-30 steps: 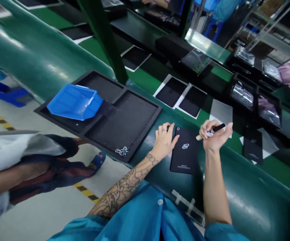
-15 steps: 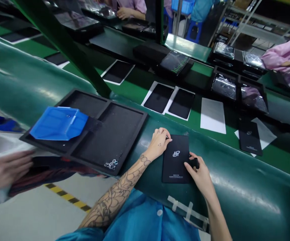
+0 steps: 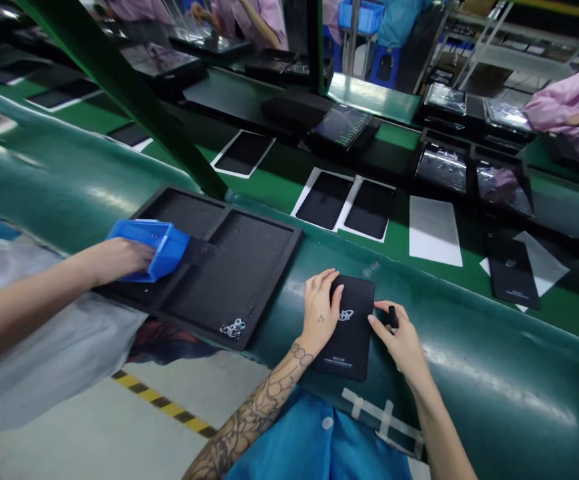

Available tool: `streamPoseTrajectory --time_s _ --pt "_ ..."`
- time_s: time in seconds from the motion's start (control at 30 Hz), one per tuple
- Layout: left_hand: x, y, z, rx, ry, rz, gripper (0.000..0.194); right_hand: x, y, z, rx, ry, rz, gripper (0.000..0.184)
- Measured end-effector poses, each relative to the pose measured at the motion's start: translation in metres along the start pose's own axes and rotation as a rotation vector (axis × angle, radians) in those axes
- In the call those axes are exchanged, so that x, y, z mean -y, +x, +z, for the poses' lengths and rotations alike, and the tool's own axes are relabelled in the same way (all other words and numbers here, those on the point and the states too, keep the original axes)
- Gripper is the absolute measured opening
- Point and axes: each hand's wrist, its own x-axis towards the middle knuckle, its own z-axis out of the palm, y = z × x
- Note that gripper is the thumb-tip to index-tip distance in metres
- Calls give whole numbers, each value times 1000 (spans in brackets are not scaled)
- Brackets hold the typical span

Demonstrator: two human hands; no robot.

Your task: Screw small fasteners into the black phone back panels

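A black tablet back panel [image 3: 345,340] lies on the desk's green rounded edge [image 3: 474,373], just beside a black foam tray [image 3: 234,273]. The left hand [image 3: 319,310] rests on the panel's upper left corner, its fingers [image 3: 327,280] spread and unclenched. The right hand [image 3: 402,347] pinches a short black pen [image 3: 393,317] beside the panel's right edge. A co-worker's hand [image 3: 124,260] grips a blue plastic bin [image 3: 169,250] on the tray.

Your bench: green, rounded front edge [image 3: 489,353]
Lower center: black tablet back [image 3: 347,357]
Left: black tray [image 3: 229,280]
Far side, center: black panels [image 3: 323,200] on white sheets [image 3: 433,230]
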Motion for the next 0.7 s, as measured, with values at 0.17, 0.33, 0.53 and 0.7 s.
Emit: streamPoseTrajectory --time_s 0.17,0.33,0.53,0.7 --pt "-13 -22 -18 30 -330 -158 44 16 -23 1 40 170 129 71" --pt "-15 -20 -21 -2 -768 -461 49 17 -18 -9 89 463 386 89" --pt "-13 -2 -18 81 -1030 -610 50 25 -5 1 44 456 383 85" --pt "-17 1 -32 53 -1088 -590 49 39 -2 5 66 385 371 83"
